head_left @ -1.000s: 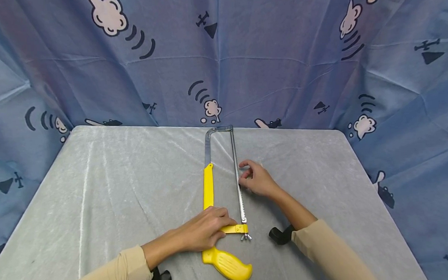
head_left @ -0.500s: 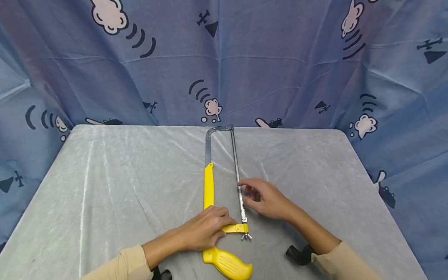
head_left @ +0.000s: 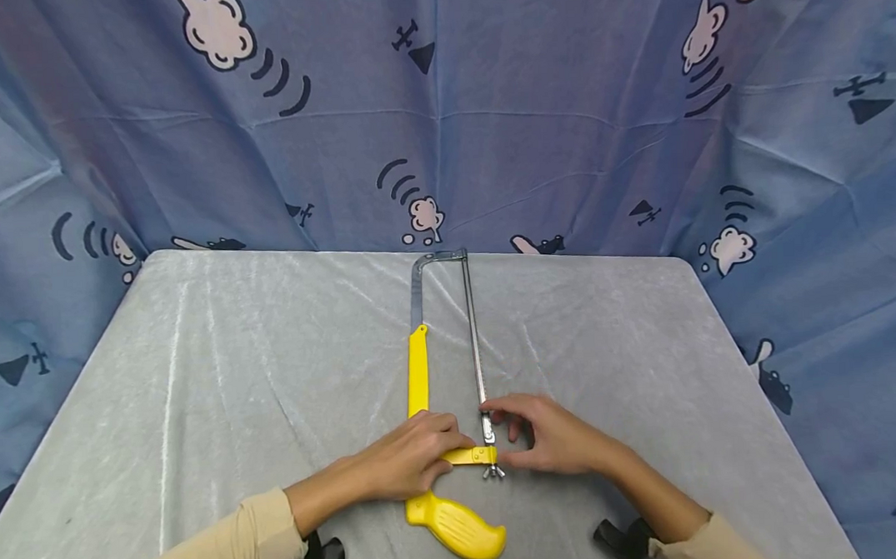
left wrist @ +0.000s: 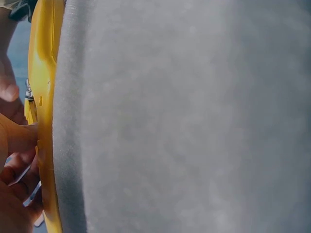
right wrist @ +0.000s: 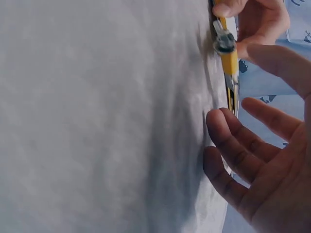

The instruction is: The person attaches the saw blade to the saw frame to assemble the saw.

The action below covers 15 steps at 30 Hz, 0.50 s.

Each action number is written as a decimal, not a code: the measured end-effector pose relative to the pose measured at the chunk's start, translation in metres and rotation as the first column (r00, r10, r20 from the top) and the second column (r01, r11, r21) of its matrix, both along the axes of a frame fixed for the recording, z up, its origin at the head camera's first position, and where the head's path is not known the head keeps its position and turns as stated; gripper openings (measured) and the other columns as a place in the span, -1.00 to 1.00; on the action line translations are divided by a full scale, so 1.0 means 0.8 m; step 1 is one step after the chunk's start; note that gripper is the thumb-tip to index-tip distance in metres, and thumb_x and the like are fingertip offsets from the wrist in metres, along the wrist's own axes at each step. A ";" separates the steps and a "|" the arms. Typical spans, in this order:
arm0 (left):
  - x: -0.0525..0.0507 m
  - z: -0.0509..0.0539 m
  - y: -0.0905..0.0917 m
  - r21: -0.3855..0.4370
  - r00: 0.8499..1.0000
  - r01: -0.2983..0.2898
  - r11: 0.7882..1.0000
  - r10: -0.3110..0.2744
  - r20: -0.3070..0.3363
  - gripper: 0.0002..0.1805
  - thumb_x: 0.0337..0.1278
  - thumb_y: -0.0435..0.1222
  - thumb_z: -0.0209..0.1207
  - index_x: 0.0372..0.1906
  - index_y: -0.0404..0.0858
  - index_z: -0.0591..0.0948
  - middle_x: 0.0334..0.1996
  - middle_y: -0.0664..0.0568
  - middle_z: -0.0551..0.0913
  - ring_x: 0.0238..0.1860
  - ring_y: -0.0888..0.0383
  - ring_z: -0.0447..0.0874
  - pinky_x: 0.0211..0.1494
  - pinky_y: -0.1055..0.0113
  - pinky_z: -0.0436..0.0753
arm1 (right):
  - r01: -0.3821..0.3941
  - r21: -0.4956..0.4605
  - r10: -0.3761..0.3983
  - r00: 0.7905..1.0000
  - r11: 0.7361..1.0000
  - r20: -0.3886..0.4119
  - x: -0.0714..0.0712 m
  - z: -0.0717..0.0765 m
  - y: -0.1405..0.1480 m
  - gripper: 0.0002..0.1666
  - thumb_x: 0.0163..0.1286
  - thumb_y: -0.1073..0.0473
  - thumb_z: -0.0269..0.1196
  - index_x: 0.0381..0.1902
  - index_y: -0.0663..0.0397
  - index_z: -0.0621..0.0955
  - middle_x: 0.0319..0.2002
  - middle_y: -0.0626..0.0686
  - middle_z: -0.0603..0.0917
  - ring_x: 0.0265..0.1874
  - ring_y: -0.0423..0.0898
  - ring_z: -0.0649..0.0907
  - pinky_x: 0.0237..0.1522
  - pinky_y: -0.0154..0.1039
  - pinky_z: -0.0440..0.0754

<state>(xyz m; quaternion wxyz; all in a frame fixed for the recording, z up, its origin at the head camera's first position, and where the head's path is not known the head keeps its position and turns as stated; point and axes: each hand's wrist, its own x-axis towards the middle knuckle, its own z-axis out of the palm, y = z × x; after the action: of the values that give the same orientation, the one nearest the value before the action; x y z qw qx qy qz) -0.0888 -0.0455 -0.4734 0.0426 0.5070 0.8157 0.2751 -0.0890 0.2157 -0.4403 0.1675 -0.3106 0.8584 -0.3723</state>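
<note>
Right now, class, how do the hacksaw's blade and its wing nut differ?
The blade is long and straight; the wing nut is small, with splayed wings. The blade lies beyond the yellow bracket; the wing nut sticks out on its near side. Both look silvery.

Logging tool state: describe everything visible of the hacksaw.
The hacksaw lies on grey cloth, its yellow, plastic-looking handle at the near end. Its yellow frame ends in a bent grey metal arm. A metal blade runs down the right side to a yellow crosspiece with a wing nut. The left hand grips the frame; the right hand is beside the blade, contact unclear.
</note>
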 end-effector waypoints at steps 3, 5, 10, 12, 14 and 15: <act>0.000 0.000 0.000 0.004 1.000 0.000 1.000 0.000 0.003 -0.61 0.05 -0.41 0.32 0.05 -0.18 0.69 -0.34 0.17 0.47 -0.31 0.30 0.39 -0.07 0.41 0.42 | 0.006 0.005 -0.006 1.000 1.000 0.003 0.005 -0.004 0.000 -0.26 0.07 0.06 0.53 0.21 0.13 0.57 -0.08 -0.05 0.65 -0.32 -0.11 0.62 -0.20 -0.27 0.59; 0.000 0.000 0.000 0.000 1.000 0.001 1.000 -0.001 0.011 -0.61 0.06 -0.41 0.32 0.06 -0.18 0.69 -0.33 0.17 0.47 -0.30 0.30 0.39 -0.06 0.41 0.42 | 0.013 0.005 -0.013 1.000 1.000 -0.007 0.007 -0.006 0.000 -0.23 0.05 0.04 0.55 0.21 0.12 0.57 -0.06 -0.07 0.65 -0.31 -0.13 0.62 -0.18 -0.28 0.59; 0.000 0.001 0.000 -0.008 1.000 0.005 1.000 -0.005 0.023 -0.61 0.07 -0.41 0.31 0.07 -0.18 0.69 -0.32 0.16 0.49 -0.28 0.29 0.41 -0.01 0.38 0.43 | 0.017 -0.001 -0.017 0.998 1.000 -0.054 0.013 -0.011 0.000 -0.19 0.00 0.01 0.58 0.22 0.08 0.57 -0.10 -0.11 0.62 -0.33 -0.19 0.60 -0.19 -0.28 0.57; 0.000 0.002 0.000 -0.009 1.000 0.005 1.000 -0.005 0.019 -0.61 0.07 -0.40 0.31 0.07 -0.18 0.69 -0.32 0.16 0.48 -0.28 0.29 0.41 -0.01 0.38 0.43 | 0.016 0.004 -0.016 0.998 1.000 -0.062 0.015 -0.011 -0.001 -0.18 -0.01 0.01 0.58 0.23 0.06 0.56 -0.15 -0.13 0.61 -0.34 -0.21 0.59 -0.19 -0.28 0.56; 0.000 0.002 -0.001 -0.010 1.000 0.004 1.000 -0.004 0.020 -0.61 0.07 -0.40 0.32 0.07 -0.18 0.69 -0.32 0.16 0.48 -0.29 0.30 0.41 -0.01 0.38 0.43 | 0.020 0.017 -0.019 0.998 1.000 -0.054 0.016 -0.011 -0.001 -0.19 0.00 -0.02 0.57 0.22 0.03 0.57 -0.19 -0.15 0.59 -0.33 -0.22 0.58 -0.18 -0.28 0.56; 0.000 0.002 -0.001 -0.010 1.000 0.004 1.000 -0.003 0.020 -0.61 0.08 -0.39 0.32 0.07 -0.18 0.69 -0.32 0.16 0.48 -0.29 0.30 0.40 -0.02 0.39 0.43 | 0.023 0.024 -0.022 0.999 0.999 -0.047 0.017 -0.011 -0.002 -0.20 0.01 -0.03 0.57 0.22 0.02 0.57 -0.19 -0.16 0.59 -0.32 -0.23 0.57 -0.18 -0.29 0.55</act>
<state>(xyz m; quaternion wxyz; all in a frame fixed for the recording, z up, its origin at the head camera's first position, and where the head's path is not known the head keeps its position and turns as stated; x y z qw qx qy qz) -0.0886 -0.0459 -0.4721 0.0539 0.5055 0.8158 0.2759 -0.0758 0.2144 -0.4492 0.1469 -0.3073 0.8701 -0.3561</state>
